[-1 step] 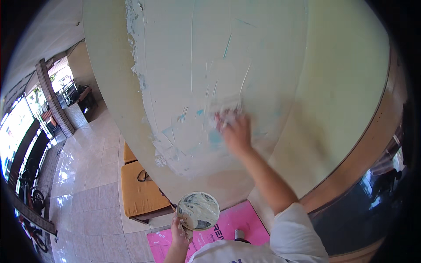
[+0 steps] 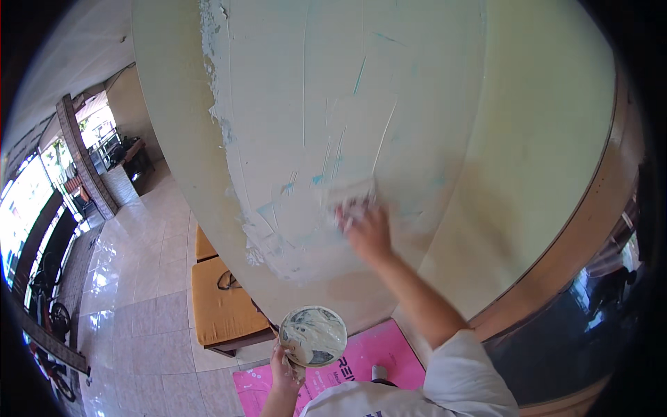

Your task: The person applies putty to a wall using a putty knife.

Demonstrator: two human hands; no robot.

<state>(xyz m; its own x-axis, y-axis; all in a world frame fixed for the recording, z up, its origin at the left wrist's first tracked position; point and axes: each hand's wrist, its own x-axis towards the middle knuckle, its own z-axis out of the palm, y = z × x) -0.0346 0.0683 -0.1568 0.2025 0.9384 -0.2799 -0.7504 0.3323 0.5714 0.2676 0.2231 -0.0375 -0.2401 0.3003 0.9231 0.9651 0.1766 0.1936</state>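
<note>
My right hand (image 2: 367, 228) is pressed up near the wall, its fingers closed round a wide, pale putty knife (image 2: 353, 191) smeared with white and blurred by motion. Its blade lies against a wall panel (image 2: 278, 118) coated in white putty, with thin ridges and bluish-green patches showing through. Lower down, my left hand (image 2: 285, 372) grips the rim of a round tub (image 2: 316, 336) whose inside is smeared with white putty. Putty also sticks to the fingers of both hands.
An orange-cushioned bench (image 2: 226, 299) with a dark cord on it stands left of the tub. Below lies a pink sheet (image 2: 389, 351) on the tiled floor (image 2: 146, 306). A brown frame (image 2: 556, 257) borders the wall at right. Bicycles (image 2: 55, 313) stand far left.
My right hand and the putty knife have slid a short way down the wall, leaving a longer ridge in the putty above. The left hand and tub stay almost in place.
</note>
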